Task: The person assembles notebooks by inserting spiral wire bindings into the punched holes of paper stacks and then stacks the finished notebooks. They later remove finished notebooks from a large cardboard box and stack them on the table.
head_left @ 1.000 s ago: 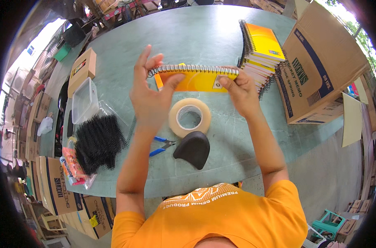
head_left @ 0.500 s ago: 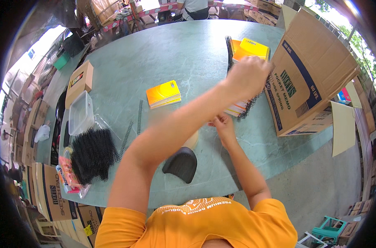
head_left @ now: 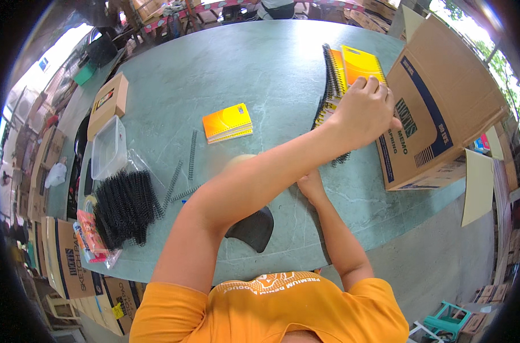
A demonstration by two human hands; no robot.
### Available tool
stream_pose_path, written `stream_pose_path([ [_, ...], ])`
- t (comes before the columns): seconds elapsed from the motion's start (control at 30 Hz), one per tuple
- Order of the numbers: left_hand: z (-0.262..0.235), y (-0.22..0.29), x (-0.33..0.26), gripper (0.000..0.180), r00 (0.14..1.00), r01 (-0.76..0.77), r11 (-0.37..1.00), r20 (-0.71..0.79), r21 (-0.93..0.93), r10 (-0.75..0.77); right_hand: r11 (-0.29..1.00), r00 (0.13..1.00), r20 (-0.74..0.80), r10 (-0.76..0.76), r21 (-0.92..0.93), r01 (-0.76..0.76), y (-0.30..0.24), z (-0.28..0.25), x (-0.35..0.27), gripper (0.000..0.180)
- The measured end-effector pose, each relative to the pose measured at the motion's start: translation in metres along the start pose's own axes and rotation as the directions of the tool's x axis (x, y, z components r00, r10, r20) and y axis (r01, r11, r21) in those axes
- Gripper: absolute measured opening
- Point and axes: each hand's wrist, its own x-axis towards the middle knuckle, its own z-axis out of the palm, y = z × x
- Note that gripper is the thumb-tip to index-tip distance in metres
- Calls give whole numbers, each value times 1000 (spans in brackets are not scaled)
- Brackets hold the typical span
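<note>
My left arm reaches across to the right. My left hand (head_left: 366, 111), back of the hand up, curls its bent fingers over the near end of a yellow spiral notebook (head_left: 363, 64); what lies under the fingers is hidden. That notebook rests on a pile of orange-yellow notebooks with black spiral coils (head_left: 330, 86). Below my left forearm is my right hand (head_left: 311, 186), its fingers hidden behind that forearm. Another small stack of yellow-orange notebooks (head_left: 228, 123), with no coils showing, lies mid-table. Loose black coils (head_left: 192, 154) lie to its left.
A heap of black coils (head_left: 127, 208) lies at the left beside a clear plastic tub (head_left: 110, 150) and a small brown box (head_left: 108, 106). A large open cardboard carton (head_left: 426, 114) stands at the right. A curved black piece (head_left: 251, 230) sits near the front edge of the green table (head_left: 174, 80).
My left hand has shifted right over the notebook pile, its fingers now on the yellow notebook. My right hand's fingers, visible before, are now covered by my left forearm.
</note>
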Motion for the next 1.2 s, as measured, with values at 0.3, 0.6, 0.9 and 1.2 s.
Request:
stream_pose_path([
  [0.3,-93,-154,-179,17,673,735,677,153,-32,-723,950,966,77,-245,-178,255,-15,24,48,18],
  [0.6,-103,-173,-302,27,252,917,329,313,225,-916,326,764,582,-278,-691,645,-12,129,144,33],
  [0.9,-75,-152,-307,33,300,914,360,284,188,-911,380,719,572,-394,-611,694,-32,101,133,17],
  [1.2,-162,-71,-258,25,252,931,42,552,-363,-795,374,747,512,-425,-652,660,-85,73,37,19],
])
